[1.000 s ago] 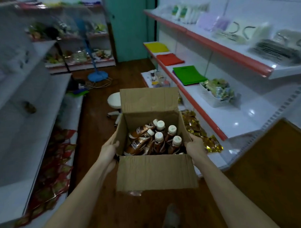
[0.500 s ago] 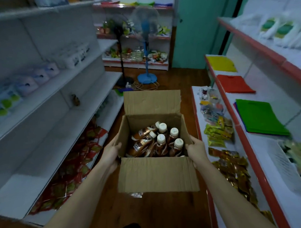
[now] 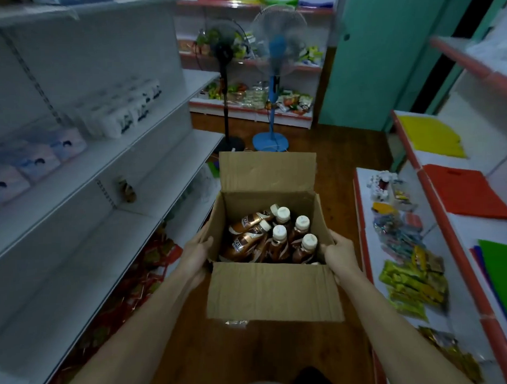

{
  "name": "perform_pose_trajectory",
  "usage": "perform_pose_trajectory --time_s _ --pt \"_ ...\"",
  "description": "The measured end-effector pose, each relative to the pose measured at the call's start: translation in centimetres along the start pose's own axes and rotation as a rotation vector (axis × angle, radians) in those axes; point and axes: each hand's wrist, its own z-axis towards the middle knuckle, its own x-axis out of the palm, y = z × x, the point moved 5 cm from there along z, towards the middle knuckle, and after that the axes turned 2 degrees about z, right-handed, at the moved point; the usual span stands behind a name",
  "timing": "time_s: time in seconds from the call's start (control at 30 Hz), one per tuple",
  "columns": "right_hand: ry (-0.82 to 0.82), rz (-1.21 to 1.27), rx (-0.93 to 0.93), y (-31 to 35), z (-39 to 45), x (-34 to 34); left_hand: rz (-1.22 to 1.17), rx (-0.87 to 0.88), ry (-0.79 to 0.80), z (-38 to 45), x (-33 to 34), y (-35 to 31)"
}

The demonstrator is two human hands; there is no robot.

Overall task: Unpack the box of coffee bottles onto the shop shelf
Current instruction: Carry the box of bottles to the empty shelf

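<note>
Two hands carry the cardboard box [image 3: 274, 288] at waist height in the head view, one on each side wall, which keeps the load level and the open top facing up. The left hand [image 3: 195, 255] presses flat against the left wall with its fingers wrapped over the near corner, clamped on the box; the right hand [image 3: 339, 252] grips the right wall the same way, thumb over the rim. Both flaps stand clear, the far one upright and the near one folded down toward the person, so the coffee bottles [image 3: 272, 238] stay reachable. Four bottles stand upright with white caps showing, while at least two lie tilted against the left side, probably because the box is not full. To the left runs a white shop shelf [image 3: 84, 249], its middle tier largely bare and close by, a likely place for the bottles. None is unpacked yet.
</note>
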Motion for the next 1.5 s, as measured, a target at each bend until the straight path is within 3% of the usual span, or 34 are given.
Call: perform_pose_trajectory --time_s 0.33,0.63,1.03,1.33,1.5 --pt "0.125 -0.098 0.054 4.7 23.6 7.2 -0.098 -0.057 -0.226 19.6 1.9 -4.6" --pt "0.383 -0.204 0.045 9.4 38.4 18.8 -0.148 -0.036 -0.469 31.0 -2.9 -7.5" --pt "0.539 -0.271 0.058 8.8 50.6 33.7 -0.355 -0.054 -0.597 43.6 -12.0 -6.8" --pt "0.728 -0.404 0.068 8.0 61.1 39.9 -0.407 -0.08 -0.816 49.6 -10.6 -4.7" --pt "0.898 -0.561 0.031 2.9 70.3 44.0 -0.452 -0.087 -0.977 55.1 -7.3 -0.4"
